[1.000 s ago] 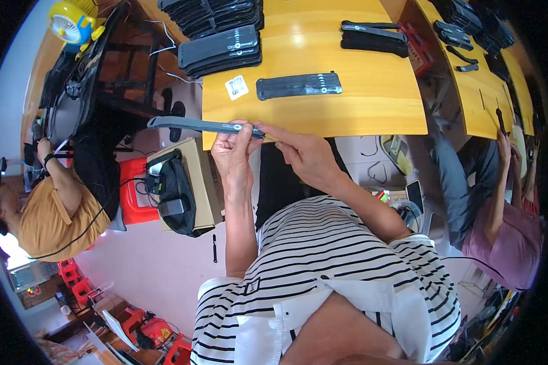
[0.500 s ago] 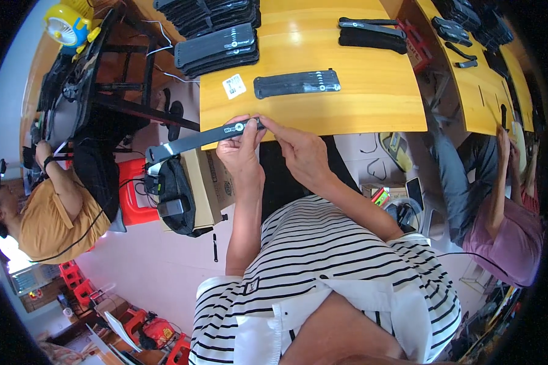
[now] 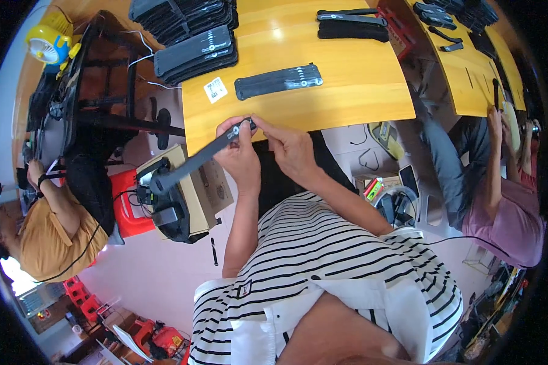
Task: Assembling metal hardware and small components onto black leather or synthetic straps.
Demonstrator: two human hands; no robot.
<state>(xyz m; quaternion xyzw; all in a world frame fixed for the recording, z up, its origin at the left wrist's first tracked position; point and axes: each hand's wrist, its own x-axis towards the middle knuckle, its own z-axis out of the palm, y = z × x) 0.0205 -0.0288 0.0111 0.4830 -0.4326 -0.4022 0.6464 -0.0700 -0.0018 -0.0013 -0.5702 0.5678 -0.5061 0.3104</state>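
Since the earlier frame the free end of the black strap (image 3: 198, 158) is swung lower to the left, while its right end is pinched by the left hand (image 3: 240, 155) and right hand (image 3: 286, 146) at the near edge of the yellow table (image 3: 347, 97), and the strap is judged light and flexible, best gripped near that end.

Both hands gripped one end of a long black strap (image 3: 195, 159) at the near edge of the yellow bench (image 3: 347, 91). The left hand (image 3: 238, 152) pinched it from below; the right hand (image 3: 289, 146) touched it from beside. The strap's free end slanted down-left over a cardboard box (image 3: 210, 191). A second black strap (image 3: 278, 81) lay flat on the bench.
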